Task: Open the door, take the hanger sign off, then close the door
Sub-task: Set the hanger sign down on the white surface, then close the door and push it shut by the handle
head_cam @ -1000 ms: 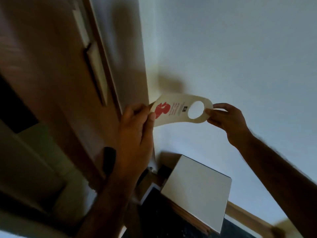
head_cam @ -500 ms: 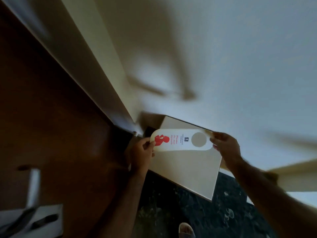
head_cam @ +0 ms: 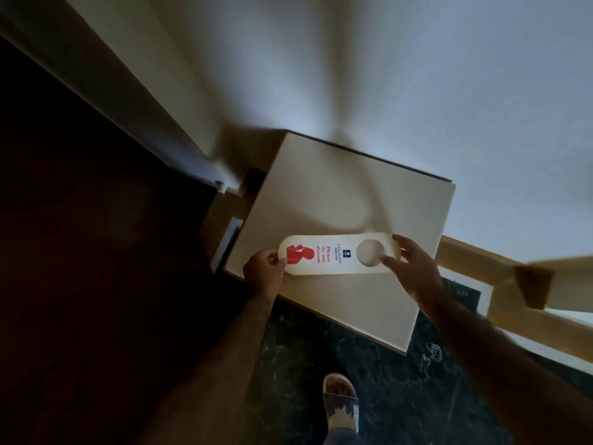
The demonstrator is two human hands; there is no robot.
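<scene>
The hanger sign [head_cam: 337, 255] is a cream card with a red figure, red "Please do not disturb" lettering and a round hole. It lies flat, held level just above a white square table top [head_cam: 362, 194]. My left hand [head_cam: 264, 274] pinches its red-figure end. My right hand [head_cam: 414, 268] holds the end with the hole, thumb at the hole's rim. The dark brown door [head_cam: 90, 252] fills the left side, its edge running beside a pale door frame [head_cam: 134, 75].
A white wall [head_cam: 417, 75] rises behind the table. A wooden skirting board [head_cam: 481, 261] runs off to the right. The floor is dark marbled stone [head_cam: 401, 396]. My foot in a pale slipper [head_cam: 340, 401] stands below the table's near edge.
The view has tipped downward from the wall to the floor. Both hands have carried the sign down from wall height to just above the white table top.
</scene>
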